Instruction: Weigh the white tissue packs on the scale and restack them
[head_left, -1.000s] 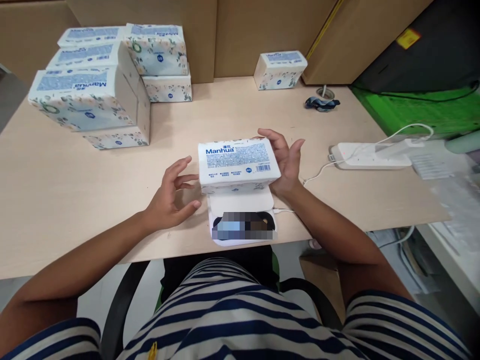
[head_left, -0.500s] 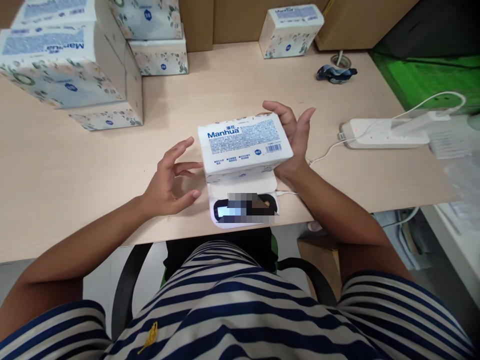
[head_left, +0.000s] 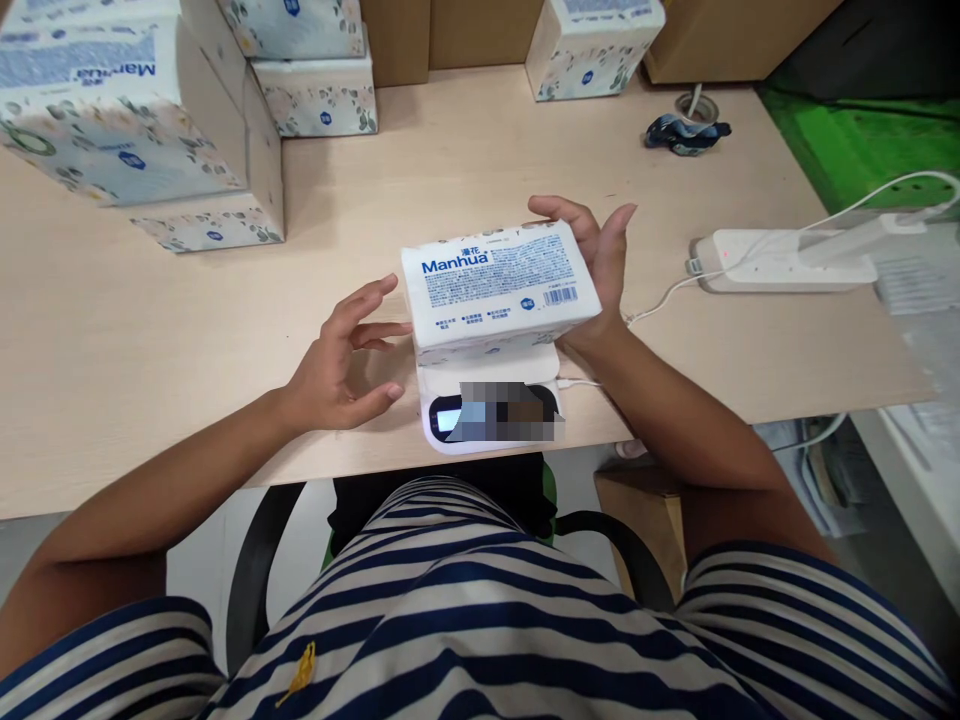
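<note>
A white Manhua tissue pack [head_left: 491,285], its blue printed side facing up, rests on a small white digital scale [head_left: 491,372]. The scale's display is lit, and part of its front panel is blurred out. Beside the pack's left end is my left hand [head_left: 341,365], fingers apart and holding nothing; one fingertip comes close to the pack's edge. My right hand [head_left: 609,270] lies along the right end with thumb and fingers spread, not wrapped round the pack. Whether its palm touches the pack, I cannot tell.
Stacked tissue packs [head_left: 202,130] stand at the back left, and a single pack [head_left: 589,65] at the back right. Near it lies a dark blue tape dispenser [head_left: 686,133]. A white power strip [head_left: 780,262] with cables is on the right. Cardboard boxes [head_left: 480,35] line the back.
The camera view has shifted slightly, so the table's far things sit a little higher. Both hands and the tissue pack keep nearly the same places relative to each other.
</note>
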